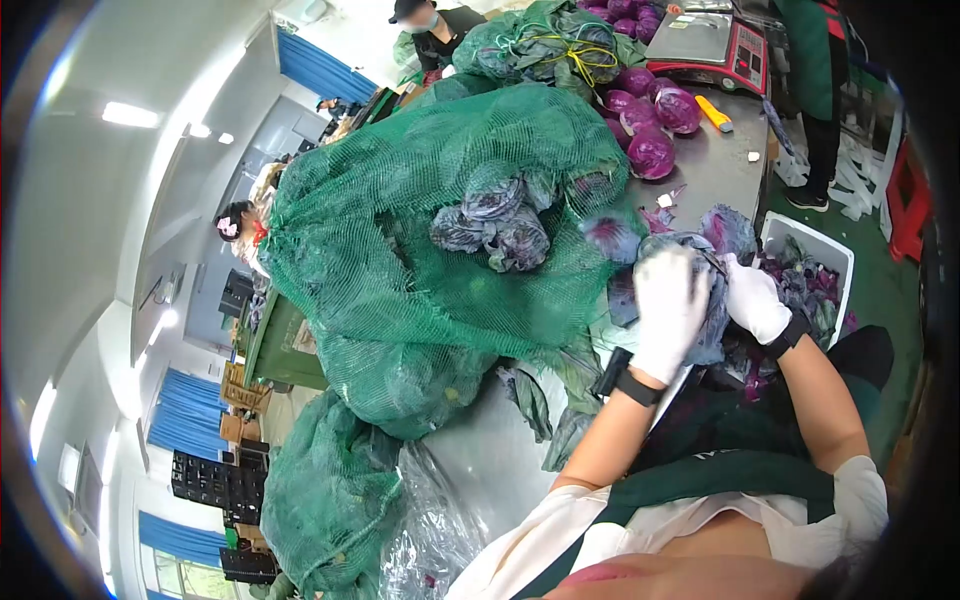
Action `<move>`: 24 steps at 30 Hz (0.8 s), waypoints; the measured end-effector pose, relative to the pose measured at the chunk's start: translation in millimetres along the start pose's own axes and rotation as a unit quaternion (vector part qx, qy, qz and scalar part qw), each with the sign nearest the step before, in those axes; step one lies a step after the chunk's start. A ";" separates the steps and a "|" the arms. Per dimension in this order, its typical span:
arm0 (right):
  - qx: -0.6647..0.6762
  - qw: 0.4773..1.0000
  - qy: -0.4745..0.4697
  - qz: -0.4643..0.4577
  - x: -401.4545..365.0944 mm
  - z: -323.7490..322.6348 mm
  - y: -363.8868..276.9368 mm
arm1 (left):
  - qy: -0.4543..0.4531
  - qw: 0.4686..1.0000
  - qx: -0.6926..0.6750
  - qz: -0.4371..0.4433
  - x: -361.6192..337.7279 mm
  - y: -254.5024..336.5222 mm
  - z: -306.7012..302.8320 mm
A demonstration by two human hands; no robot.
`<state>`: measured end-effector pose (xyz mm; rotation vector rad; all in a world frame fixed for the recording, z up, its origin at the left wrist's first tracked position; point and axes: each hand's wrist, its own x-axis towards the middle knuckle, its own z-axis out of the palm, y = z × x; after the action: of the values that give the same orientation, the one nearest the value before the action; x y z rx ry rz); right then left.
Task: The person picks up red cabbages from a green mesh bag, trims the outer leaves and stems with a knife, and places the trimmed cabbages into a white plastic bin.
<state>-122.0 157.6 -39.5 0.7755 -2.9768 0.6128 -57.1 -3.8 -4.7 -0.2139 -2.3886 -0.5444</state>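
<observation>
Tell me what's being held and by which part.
A leafy purple cabbage, its outer leaves between both hands: the left grip on one side, the right grip at the opposite edge. Fingertip contact is unclear.

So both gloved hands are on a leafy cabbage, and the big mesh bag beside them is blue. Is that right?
Not quite: the mesh bag is green, not blue, as the head view shows. The rest holds: the left hand and right hand, both gloved, are on a leafy cabbage.

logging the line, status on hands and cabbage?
Left hand over leafy cabbage, right hand at its edge. Green net sack crowds the left side, white bin close on the right.
</observation>
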 end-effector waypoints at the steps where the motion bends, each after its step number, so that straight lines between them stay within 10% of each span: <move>1: 0.012 1.000 0.001 0.005 -0.5 -1.7 -3.7 | -0.031 0.999 0.039 -0.007 -2.2 7.2 4.6; 6: 0.019 0.999 0.032 0.005 -6.3 1.5 -9.1 | -0.034 0.992 0.115 -0.024 8.1 13.2 -9.0; 8: 0.023 0.999 0.040 0.006 -9.4 0.1 -13.6 | -0.177 0.970 0.124 -0.109 17.0 8.6 -15.6; 14: -0.006 0.998 -0.038 0.057 -1.0 12.9 11.7 | -0.032 0.991 0.092 -0.094 -12.5 -1.1 -7.2; 24: 0.016 0.995 -0.039 0.095 20.2 50.7 82.2 | -0.086 0.961 -0.065 -0.255 -49.3 15.3 -61.7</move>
<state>-173.7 195.2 -114.7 0.5329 -3.1444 0.6515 20.7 -17.5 10.9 0.3248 -2.5817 -0.9547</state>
